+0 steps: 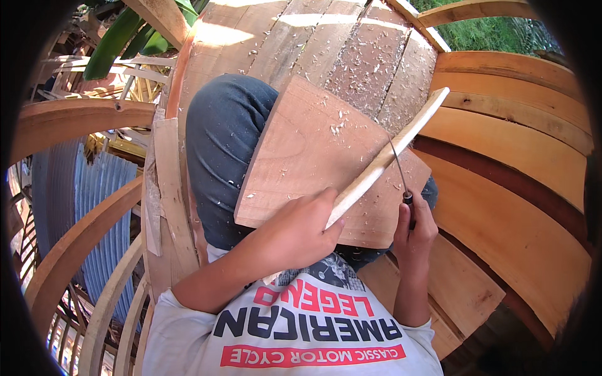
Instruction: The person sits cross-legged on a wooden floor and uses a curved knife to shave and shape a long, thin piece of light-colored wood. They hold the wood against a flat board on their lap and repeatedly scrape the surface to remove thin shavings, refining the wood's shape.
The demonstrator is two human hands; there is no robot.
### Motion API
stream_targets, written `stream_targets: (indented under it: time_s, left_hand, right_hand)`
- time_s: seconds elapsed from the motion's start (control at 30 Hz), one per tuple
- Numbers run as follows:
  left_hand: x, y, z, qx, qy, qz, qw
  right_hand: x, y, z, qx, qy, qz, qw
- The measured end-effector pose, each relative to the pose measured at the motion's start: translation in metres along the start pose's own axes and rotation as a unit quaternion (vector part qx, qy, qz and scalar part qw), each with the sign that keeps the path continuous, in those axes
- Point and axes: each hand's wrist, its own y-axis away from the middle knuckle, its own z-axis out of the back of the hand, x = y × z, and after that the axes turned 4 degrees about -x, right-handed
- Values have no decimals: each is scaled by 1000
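Note:
My left hand (301,229) is closed round the near end of a pale wooden stick (376,164), which slants away to the far right. In my right hand (416,227) is the dark handle of a knife (397,164). Its thin curved blade crosses the stick near the middle, apparently touching it. Under both lies a broad reddish wooden board (295,150), resting across my lap and strewn with a few shavings. My fingers hide most of the knife handle and the stick's near end.
Plank flooring (301,44) scattered with wood shavings stretches ahead. Curved plank walls (501,163) rise on the right, and bent wooden ribs (81,229) stand on the left. Beyond those ribs are corrugated metal sheets (103,213). Green leaves (119,53) hang at the upper left.

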Motion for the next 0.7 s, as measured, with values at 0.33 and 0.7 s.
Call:
stream_targets:
  time_s: [0.33, 0.7]
  left_hand:
    - [3, -1, 5, 19, 18, 4, 1000]
    - [-2, -1, 9, 40, 16, 32, 999]
  right_hand:
    - [3, -11, -4, 12, -7, 13, 1000]
    - [-16, -31, -7, -12, 2, -53, 999]
